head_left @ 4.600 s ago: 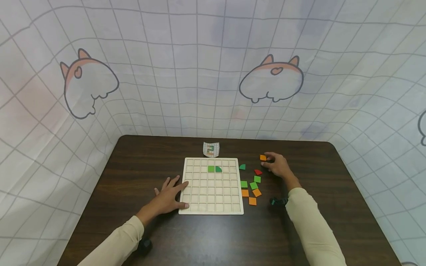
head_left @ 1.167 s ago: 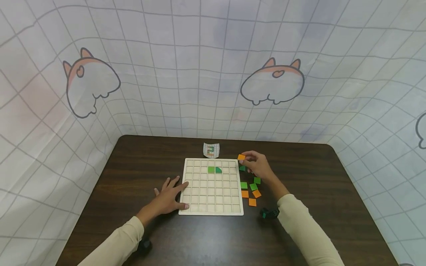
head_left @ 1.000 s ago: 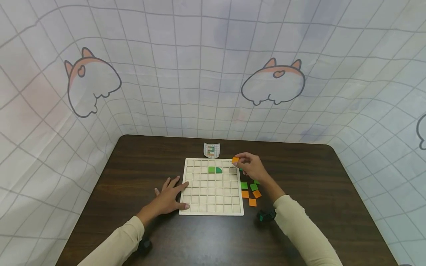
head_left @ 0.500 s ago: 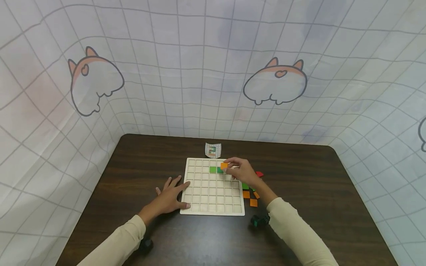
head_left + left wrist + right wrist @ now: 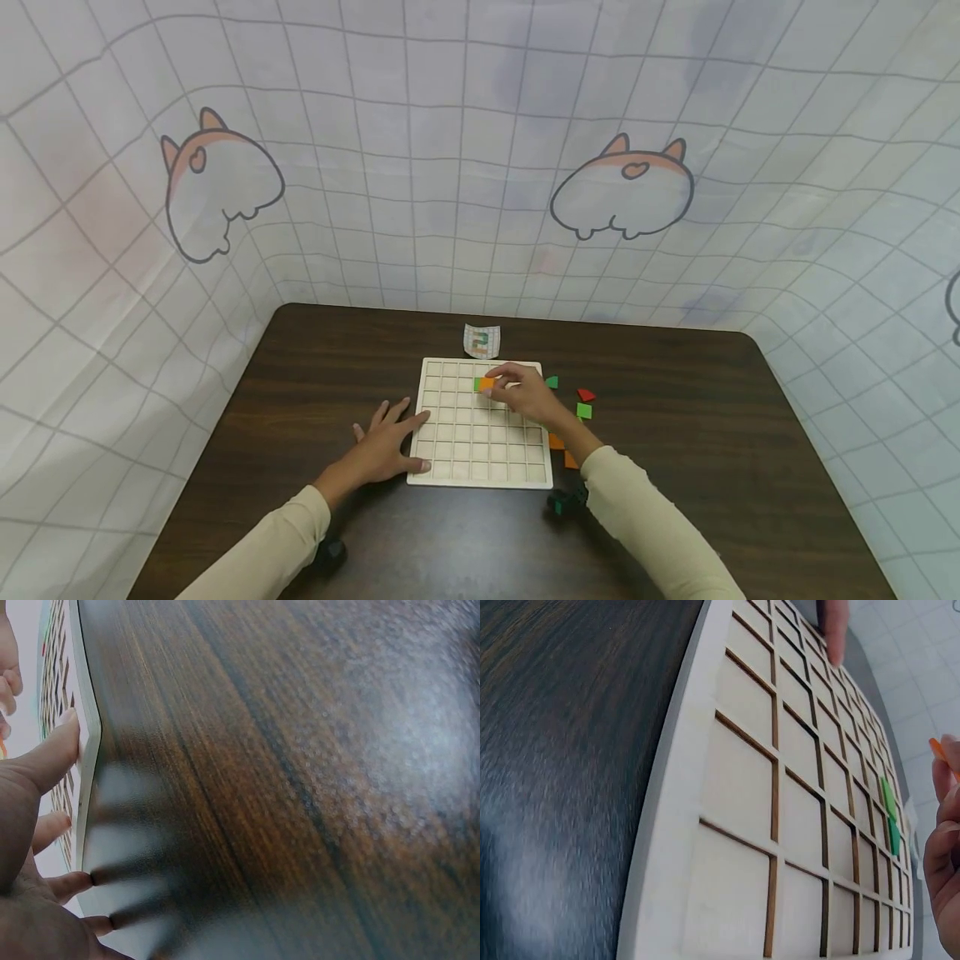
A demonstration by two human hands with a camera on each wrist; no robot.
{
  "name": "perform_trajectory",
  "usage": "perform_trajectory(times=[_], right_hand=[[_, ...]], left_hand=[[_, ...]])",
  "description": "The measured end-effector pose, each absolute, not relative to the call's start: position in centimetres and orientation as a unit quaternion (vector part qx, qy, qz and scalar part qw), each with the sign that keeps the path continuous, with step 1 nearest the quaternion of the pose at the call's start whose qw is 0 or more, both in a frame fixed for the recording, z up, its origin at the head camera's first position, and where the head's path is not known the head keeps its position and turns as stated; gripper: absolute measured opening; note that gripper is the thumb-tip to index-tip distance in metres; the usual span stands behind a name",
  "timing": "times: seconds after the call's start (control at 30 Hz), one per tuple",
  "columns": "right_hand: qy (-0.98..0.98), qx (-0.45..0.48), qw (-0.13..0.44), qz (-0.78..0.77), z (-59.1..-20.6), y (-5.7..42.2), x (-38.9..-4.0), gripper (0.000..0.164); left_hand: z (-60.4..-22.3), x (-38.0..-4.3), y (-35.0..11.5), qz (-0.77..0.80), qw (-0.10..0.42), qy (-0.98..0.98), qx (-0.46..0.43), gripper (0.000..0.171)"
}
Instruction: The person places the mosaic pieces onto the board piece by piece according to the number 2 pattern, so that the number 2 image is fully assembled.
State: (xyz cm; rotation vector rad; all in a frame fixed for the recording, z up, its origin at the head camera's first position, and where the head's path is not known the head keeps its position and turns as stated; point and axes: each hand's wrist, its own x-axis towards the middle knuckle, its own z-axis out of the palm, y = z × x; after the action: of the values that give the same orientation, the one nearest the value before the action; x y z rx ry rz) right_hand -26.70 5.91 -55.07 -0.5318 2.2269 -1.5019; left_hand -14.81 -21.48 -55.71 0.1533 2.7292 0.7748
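Observation:
A pale wooden grid board [image 5: 457,475] lies on the dark table. My right hand [image 5: 528,396] pinches an orange square tile [image 5: 486,383] between thumb and fingers, held over the board's upper part. In the right wrist view the tile shows above the grid, apart from it. Below it, a light green square tile [image 5: 887,796] and a dark green rounded tile [image 5: 894,837] sit side by side in cells; the head view hides most of both. My left hand [image 5: 378,450] rests on the board's left edge with fingers spread, thumb [image 5: 56,750] and index finger touching the rim.
Right of the board lie loose tiles: a dark green one [image 5: 552,382], a red one [image 5: 586,395], a light green square [image 5: 584,411] and orange squares [image 5: 556,442], partly behind my right forearm. A small printed card [image 5: 482,342] lies beyond the board's far edge.
My right hand has carried the orange tile from the right side of the table leftward over the board, to above the two green tiles. My left hand has stayed on the board's edge.

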Motion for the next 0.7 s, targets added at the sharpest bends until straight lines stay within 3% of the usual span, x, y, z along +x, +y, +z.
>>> perform_trajectory(times=[0.37, 0.7], right_hand=[[0.817, -0.195, 0.193, -0.507, -55.7, 4.0, -26.7, 0.028], [0.855, -0.212, 0.148, -0.449, -56.2, 2.5, -27.2, 0.023]], left_hand=[[-55.7, -14.9, -21.5, 0.268, 0.149, 0.95, 0.054, 0.084], [-55.7, -14.8, -21.6, 0.274, 0.15, 0.948, 0.058, 0.083]])
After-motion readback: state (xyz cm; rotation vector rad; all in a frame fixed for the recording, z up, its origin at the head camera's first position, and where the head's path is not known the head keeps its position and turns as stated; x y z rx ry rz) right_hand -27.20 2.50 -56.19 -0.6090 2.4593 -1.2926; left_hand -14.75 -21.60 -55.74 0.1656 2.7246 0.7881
